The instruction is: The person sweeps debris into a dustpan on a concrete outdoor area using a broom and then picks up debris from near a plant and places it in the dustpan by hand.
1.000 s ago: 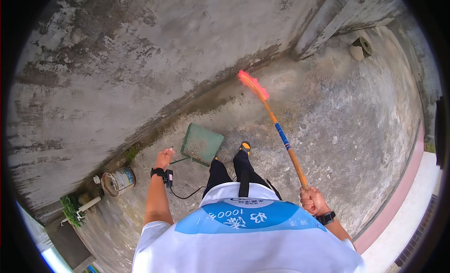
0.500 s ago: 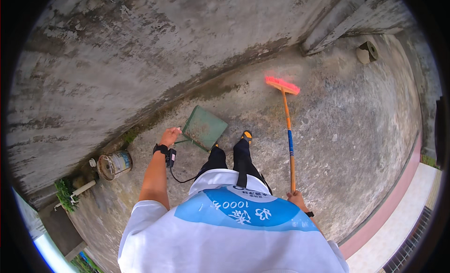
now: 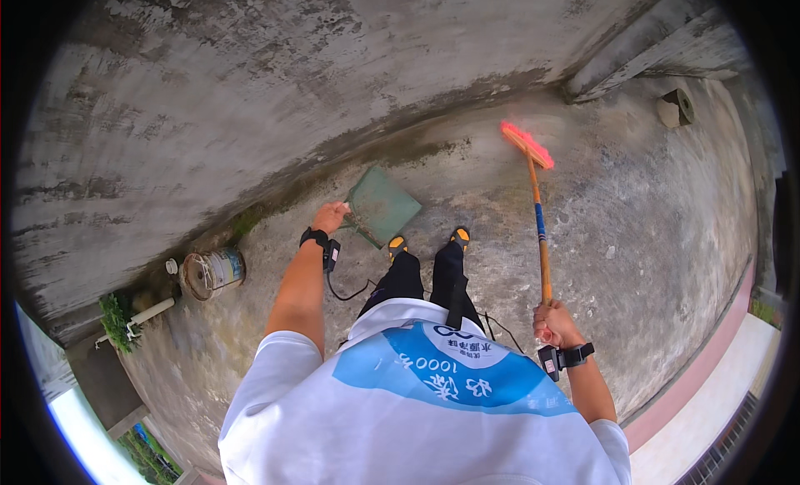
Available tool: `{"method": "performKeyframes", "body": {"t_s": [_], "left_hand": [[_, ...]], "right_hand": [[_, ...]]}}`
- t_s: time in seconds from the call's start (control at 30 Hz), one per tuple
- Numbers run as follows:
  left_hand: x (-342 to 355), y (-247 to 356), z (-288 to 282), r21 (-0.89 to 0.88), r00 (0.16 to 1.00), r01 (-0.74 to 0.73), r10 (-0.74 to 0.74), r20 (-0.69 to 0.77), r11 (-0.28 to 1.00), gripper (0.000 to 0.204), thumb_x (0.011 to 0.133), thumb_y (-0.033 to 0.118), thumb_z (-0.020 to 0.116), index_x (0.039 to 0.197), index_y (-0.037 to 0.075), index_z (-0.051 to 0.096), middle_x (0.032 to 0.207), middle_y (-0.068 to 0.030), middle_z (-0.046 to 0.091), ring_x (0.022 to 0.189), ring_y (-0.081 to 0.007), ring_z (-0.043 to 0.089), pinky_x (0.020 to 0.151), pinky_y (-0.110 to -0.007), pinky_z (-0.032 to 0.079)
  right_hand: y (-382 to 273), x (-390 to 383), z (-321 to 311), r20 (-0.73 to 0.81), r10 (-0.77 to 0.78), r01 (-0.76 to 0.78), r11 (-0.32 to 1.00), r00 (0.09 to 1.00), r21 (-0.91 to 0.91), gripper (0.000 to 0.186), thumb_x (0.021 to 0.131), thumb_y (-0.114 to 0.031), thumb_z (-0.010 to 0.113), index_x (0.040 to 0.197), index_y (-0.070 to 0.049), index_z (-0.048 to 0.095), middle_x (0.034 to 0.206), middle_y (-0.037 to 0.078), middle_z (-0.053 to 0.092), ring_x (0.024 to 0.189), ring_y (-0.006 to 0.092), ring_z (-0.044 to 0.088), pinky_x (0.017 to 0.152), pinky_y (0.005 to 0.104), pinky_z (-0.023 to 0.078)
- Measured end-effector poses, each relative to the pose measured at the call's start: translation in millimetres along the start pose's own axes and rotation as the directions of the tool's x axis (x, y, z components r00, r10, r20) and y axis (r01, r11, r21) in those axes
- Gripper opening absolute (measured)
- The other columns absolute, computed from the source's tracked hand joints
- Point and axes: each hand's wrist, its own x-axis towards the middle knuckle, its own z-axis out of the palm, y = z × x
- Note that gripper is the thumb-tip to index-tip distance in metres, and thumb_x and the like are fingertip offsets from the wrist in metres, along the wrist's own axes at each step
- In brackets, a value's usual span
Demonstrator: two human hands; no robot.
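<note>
My left hand (image 3: pixel 332 217) is closed on the handle of a green metal dustpan (image 3: pixel 388 203); the grip itself is mostly hidden by my fingers. Brown dirt lies in the dustpan, which rests near my left shoe. Out to the right, my right hand (image 3: pixel 558 323) is wrapped round the end of a broom's orange stick (image 3: pixel 544 267), which has a blue band partway along. The broom's head (image 3: pixel 527 145), with bright pink bristles, is on the concrete ahead and to the right, tilted toward the right and a bit blurred.
A stained concrete wall (image 3: pixel 250 93) runs along the far left side. Beside it stand a dirty bucket (image 3: pixel 212 272) and a pale pipe (image 3: pixel 152 311) near green plants (image 3: pixel 115 320). A hollow cylinder (image 3: pixel 675 108) lies far right. A pinkish ledge (image 3: pixel 692 377) borders the right.
My right hand has come up and forward, with more of its wrist in view. The broom's head has turned and shifted right. In the picture, the dustpan sits slightly farther right and up.
</note>
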Motion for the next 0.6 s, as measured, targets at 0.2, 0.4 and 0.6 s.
{"method": "performKeyframes", "body": {"t_s": [0.2, 0.4, 0.6], "left_hand": [[22, -39, 7, -0.057, 0.995, 0.071, -0.074, -0.066, 0.996, 0.029, 0.082, 0.028, 0.039, 0.084, 0.008, 0.06, 0.087, -0.0151, 0.057, 0.08, -0.0306, 0.053, 0.07, -0.037, 0.041], [42, -56, 13, -0.125, 0.983, 0.164, -0.173, -0.057, 0.978, 0.028, 0.083, 0.03, 0.041, 0.092, 0.011, 0.059, 0.093, -0.0135, 0.057, 0.082, -0.0285, 0.054, 0.072, -0.034, 0.042], [63, -70, 16, 0.007, 0.972, 0.061, -0.058, -0.228, 0.998, 0.03, 0.081, 0.031, 0.042, 0.087, 0.007, 0.057, 0.087, -0.0167, 0.055, 0.086, -0.0349, 0.048, 0.073, -0.042, 0.038]], "right_hand": [[13, -54, 86, 0.087, 0.159, -0.164, 0.985, 0.983, 0.048, 0.011, 0.076, 0.0, 0.045, 0.069, -0.007, 0.04, 0.048, -0.004, 0.029, 0.035, 0.0049, 0.027, 0.03, 0.0201, 0.021], [47, -85, 112, -0.002, -0.021, 0.02, 0.995, 1.0, -0.099, 0.007, 0.076, -0.003, 0.048, 0.072, -0.004, 0.043, 0.049, -0.004, 0.032, 0.037, 0.0045, 0.029, 0.032, 0.0196, 0.023], [43, -56, 146, -0.194, -0.137, 0.073, 0.949, 0.971, -0.306, 0.004, 0.074, -0.002, 0.044, 0.071, -0.003, 0.042, 0.052, 0.001, 0.04, 0.039, 0.0073, 0.036, 0.035, 0.0213, 0.029]]}}
